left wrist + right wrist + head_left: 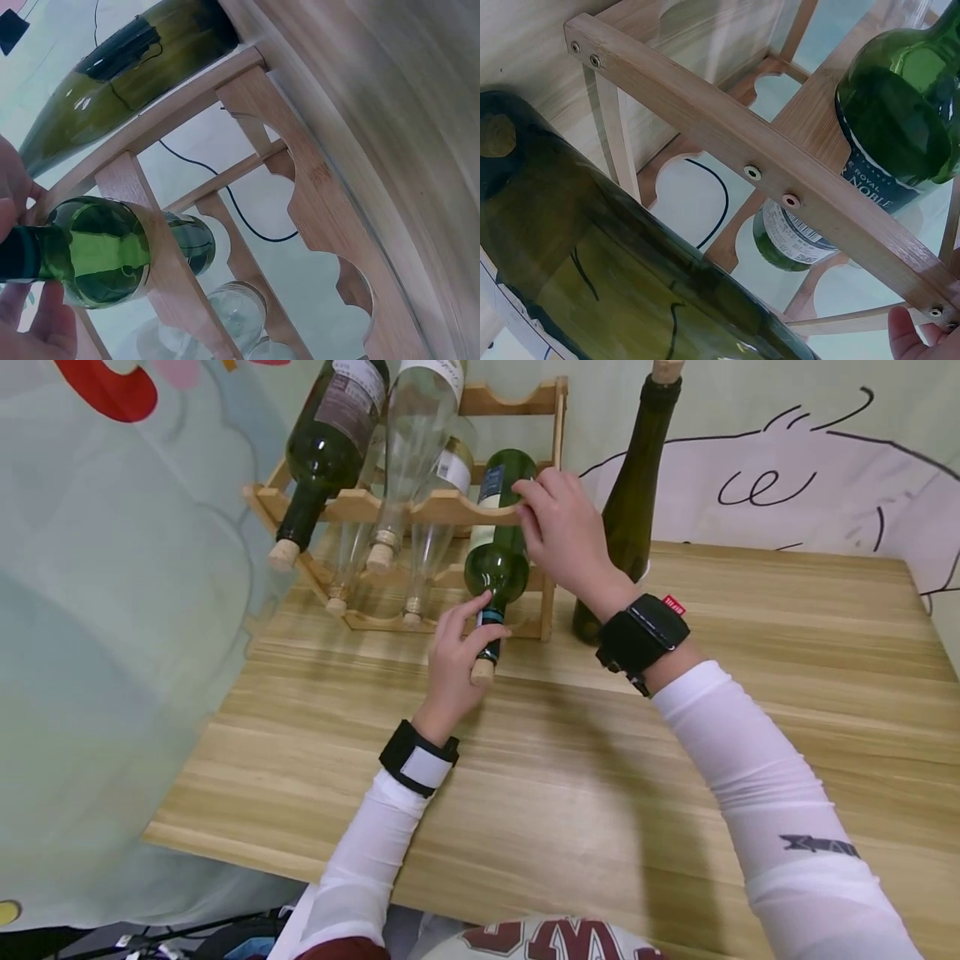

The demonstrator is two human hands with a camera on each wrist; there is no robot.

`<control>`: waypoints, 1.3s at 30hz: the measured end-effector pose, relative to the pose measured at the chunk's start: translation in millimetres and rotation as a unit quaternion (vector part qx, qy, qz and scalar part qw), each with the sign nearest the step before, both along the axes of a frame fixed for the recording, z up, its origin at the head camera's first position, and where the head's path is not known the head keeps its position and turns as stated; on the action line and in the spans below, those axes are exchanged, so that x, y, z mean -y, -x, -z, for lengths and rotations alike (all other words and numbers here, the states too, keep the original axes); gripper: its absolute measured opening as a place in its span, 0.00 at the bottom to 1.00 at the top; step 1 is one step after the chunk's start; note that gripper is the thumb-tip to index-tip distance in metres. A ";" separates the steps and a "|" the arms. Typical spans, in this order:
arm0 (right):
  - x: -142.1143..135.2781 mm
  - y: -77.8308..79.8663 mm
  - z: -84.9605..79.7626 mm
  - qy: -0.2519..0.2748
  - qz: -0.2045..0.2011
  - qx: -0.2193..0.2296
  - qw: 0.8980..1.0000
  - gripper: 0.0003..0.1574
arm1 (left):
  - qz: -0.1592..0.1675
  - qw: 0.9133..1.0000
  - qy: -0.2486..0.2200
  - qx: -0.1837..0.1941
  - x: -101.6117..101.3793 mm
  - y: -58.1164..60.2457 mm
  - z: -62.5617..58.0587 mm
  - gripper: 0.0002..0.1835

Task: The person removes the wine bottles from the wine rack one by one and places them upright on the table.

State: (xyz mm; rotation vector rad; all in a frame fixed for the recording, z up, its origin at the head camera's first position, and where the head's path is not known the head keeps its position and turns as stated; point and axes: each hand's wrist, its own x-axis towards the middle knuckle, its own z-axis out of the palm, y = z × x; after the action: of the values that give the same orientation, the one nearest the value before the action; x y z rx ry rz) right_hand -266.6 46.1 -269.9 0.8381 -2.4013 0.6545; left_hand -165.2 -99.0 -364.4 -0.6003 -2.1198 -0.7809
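Wears white sleeve (780, 785) nearest camera. Pinches green bottle (498, 567) by neck with left hand (455, 662). Grips rack (454, 510) with right hand (566, 533)

Smooth, glossy glass is observed in the green bottle (497, 570), the tall olive bottle (634, 502) and the clear bottle (418, 431). Matt cork is noted in the stopper (482, 672). The rack (453, 509) is built of smooth wood with a low sheen and is fastened with shiny metal screws (752, 172). On the table (525, 802), wood grain is seen under a smooth, faintly glossy finish. Matt, wrinkled cloth is recorded for the white sleeves (780, 793).
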 end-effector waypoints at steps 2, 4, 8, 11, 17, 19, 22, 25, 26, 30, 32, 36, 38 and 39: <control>-0.2 0.3 1.1 -0.001 -0.002 0.000 1.000 0.19 | 0.002 1.000 0.005 0.007 0.5 -3.1 0.8 0.03; -0.2 0.4 2.0 -0.003 -0.003 -0.001 1.000 0.19 | 0.001 1.000 0.011 0.011 0.6 -5.2 1.8 0.03; -0.9 -0.1 0.9 -0.002 -0.001 -0.004 1.000 0.20 | 0.001 1.000 0.017 0.007 0.1 -6.6 1.8 0.02; -1.7 -0.3 0.1 0.000 0.001 -0.004 1.000 0.20 | 0.011 1.000 0.020 -0.002 -0.6 -7.5 0.3 0.02; -2.2 -0.6 -0.5 0.003 -0.001 -0.004 1.000 0.20 | 0.071 0.997 0.027 -0.007 -0.8 -12.0 -1.7 0.04; -2.2 -0.7 -0.5 0.005 -0.003 -0.005 1.000 0.20 | 0.087 0.996 0.031 -0.009 -0.8 -14.1 -1.1 0.09; -2.4 -0.8 -0.3 0.006 -0.005 -0.005 1.000 0.19 | 0.097 0.994 0.035 -0.020 -0.8 -17.4 0.5 0.19; -2.6 -0.7 0.3 0.007 -0.004 -0.006 1.000 0.19 | 0.105 0.993 0.033 -0.035 -0.7 -19.8 2.1 0.27; -2.6 -0.6 0.4 0.007 -0.004 -0.007 1.000 0.19 | 0.108 0.993 0.031 -0.038 -0.7 -20.9 2.1 0.28; -2.3 -0.3 1.1 0.010 -0.006 -0.011 1.000 0.19 | 0.115 0.992 0.028 -0.042 -0.6 -24.7 3.2 0.31; -2.2 -0.2 1.3 0.011 -0.008 -0.012 1.000 0.19 | 0.115 0.992 0.029 -0.042 -1.1 -26.6 3.6 0.30; -1.9 -0.2 1.6 0.013 -0.007 -0.010 1.000 0.19 | 0.117 0.992 0.035 -0.041 -2.1 -30.0 3.3 0.28; -1.8 -0.2 1.5 0.014 -0.006 -0.010 1.000 0.19 | 0.119 0.991 0.034 -0.039 -2.8 -31.9 1.8 0.24; -1.7 -0.1 1.6 0.014 -0.005 -0.010 1.000 0.19 | 0.120 0.991 0.034 -0.038 -2.9 -32.9 1.2 0.23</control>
State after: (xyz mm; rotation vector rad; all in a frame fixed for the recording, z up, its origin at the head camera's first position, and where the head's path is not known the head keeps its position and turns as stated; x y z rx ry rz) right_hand -266.5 47.8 -271.5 0.8417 -2.3671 0.6783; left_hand -132.3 -96.1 -365.6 -0.9201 -2.0339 -0.8055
